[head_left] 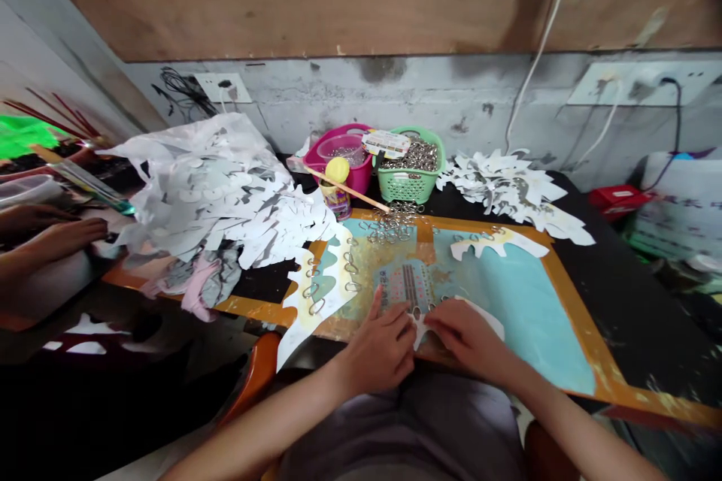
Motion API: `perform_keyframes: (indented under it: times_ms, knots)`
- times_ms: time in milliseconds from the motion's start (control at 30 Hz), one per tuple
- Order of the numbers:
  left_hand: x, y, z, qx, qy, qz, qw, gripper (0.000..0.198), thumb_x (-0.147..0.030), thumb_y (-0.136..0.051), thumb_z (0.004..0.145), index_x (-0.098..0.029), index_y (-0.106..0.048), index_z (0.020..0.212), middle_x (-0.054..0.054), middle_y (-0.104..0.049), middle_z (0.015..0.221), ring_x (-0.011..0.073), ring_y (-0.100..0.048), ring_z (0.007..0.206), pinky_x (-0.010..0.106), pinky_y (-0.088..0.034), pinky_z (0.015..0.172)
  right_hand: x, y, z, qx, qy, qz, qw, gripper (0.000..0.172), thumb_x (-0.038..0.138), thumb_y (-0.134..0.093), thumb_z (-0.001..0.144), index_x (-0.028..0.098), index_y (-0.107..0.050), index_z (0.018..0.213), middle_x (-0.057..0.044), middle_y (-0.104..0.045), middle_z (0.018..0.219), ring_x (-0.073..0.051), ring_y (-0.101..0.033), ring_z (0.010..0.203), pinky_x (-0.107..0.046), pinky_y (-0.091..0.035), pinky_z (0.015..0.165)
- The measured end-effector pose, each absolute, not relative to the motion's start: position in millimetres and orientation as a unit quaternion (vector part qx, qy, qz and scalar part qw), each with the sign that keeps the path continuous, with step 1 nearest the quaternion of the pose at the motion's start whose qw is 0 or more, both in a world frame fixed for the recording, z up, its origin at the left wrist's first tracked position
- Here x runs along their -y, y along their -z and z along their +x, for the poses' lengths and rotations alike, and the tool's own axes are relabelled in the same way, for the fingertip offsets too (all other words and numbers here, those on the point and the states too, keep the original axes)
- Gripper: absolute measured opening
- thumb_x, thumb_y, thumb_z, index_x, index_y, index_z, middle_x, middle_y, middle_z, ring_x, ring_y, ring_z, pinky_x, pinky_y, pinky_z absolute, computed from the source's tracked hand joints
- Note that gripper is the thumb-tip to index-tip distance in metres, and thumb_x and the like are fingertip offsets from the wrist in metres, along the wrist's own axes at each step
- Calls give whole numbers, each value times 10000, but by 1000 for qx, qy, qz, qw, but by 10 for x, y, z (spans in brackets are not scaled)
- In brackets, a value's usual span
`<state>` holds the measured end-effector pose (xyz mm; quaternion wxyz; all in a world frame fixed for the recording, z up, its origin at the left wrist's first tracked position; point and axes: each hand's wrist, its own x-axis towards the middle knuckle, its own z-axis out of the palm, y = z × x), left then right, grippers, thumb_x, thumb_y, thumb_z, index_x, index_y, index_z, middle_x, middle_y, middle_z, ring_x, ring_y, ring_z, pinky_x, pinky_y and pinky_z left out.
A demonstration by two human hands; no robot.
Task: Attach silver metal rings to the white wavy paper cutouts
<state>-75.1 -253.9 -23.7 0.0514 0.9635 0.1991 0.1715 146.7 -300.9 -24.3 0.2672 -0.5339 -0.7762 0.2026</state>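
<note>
The left hand (pixel 377 346) and right hand (pixel 468 340) have their fingers pressed together, pinching a white scalloped cut-paper sheet (pixel 488 318) between them. Under the fingers lies a blue-and-gold printed board (pixel 524 308) — just ahead, a loose heap of silver metal rings (pixel 395 224), and beyond that a green plastic basket (pixel 407 184) of more rings.

worn: grey garment (pixel 395 428) | forearms (pixel 265 413): bare | hands (pixel 375 349): bare
</note>
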Motion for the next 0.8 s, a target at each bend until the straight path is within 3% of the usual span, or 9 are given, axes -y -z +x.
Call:
perform_keyframes:
  times_ms: [100, 200, 333, 433, 533, 600, 667, 733, 800]
  knots:
    - [2596, 303, -754, -209, -199, 956, 43, 271, -221, -509, 885, -155, -597, 1133, 113, -668, 1108, 276, -465, 1315, 612, 18, 1204, 2905, 231, 1523, 693, -201, -575, 386, 256, 216, -398, 980, 220, -564, 1175, -77, -610, 1051, -221, -574, 933, -364, -486, 817]
    - [2648, 375, -758, -233, -222, 947, 25, 286, -226, -514, 884, -159, -606, 1145, 138, -637, 1206, 297, -464, 1309, 643, 47, 1186, 2861, 216, 1441, 746, -145, -562, 325, 178, 214, -555, 901, 206, -621, 1066, -101, -569, 1148, -275, -505, 1061, -444, -429, 924]
    - [2677, 388, -784, -267, -251, 930, 29, 302, -228, -536, 866, -196, -625, 1153, 144, -597, 1258, 329, -462, 1290, 700, -3, 1156, 2859, 174, 1305, 774, -161, -568, 231, 49, 175, -620, 853, 196, -599, 891, -66, -615, 980, -276, -500, 1005, -438, -411, 875]
    - [2717, 350, -816, -291, -305, 905, 66, 287, -242, -559, 850, -241, -635, 1126, 133, -539, 1308, 356, -437, 1299, 735, -82, 1127, 2844, 106, 1311, 752, -218, -566, 258, 67, 168, -627, 835, 200, -571, 818, -41, -637, 916, -253, -542, 954, -413, -416, 864]
    - [2858, 369, -802, -368, -435, 816, 95, 244, -272, -595, 848, -238, -600, 1090, 136, -521, 1272, 357, -452, 1265, 728, -179, 1109, 2852, -4, 1364, 700, -300, -556, 333, 90, 214, -628, 832, 202, -551, 786, -52, -658, 1036, -251, -578, 1001, -408, -427, 908]
    - [2981, 420, -741, -437, -532, 701, 185, 343, -352, -655, 829, -220, -514, 1113, 147, -539, 1194, 329, -513, 1187, 639, -375, 1054, 2891, -97, 1381, 667, -347, -554, 358, 82, 251, -619, 844, 204, -565, 805, -50, -666, 1040, -246, -594, 991, -386, -444, 899]
    - [3072, 457, -643, -454, -552, 591, 374, 473, -443, -679, 818, -225, -443, 1165, 127, -579, 1117, 274, -610, 1042, 488, -544, 894, 2949, -191, 1367, 649, -384, -550, 358, 71, 260, -618, 845, 203, -583, 822, -28, -671, 924, -224, -606, 892, -341, -461, 828]
    - [3100, 440, -535, -429, -499, 516, 549, 514, -516, -691, 797, -213, -469, 1147, 104, -637, 1040, 240, -666, 918, 380, -588, 766, 3012, -271, 1331, 643, -406, -545, 353, 66, 251, -628, 831, 203, -587, 815, -3, -649, 822, -199, -589, 804, -300, -454, 757]
    - [3072, 359, -451, -430, -445, 472, 628, 511, -565, -725, 744, -188, -554, 1043, 86, -682, 950, 234, -686, 863, 342, -588, 739, 3070, -330, 1292, 642, -408, -544, 353, 90, 247, -639, 819, 202, -568, 788, 11, -623, 781, -182, -562, 764, -275, -437, 712]
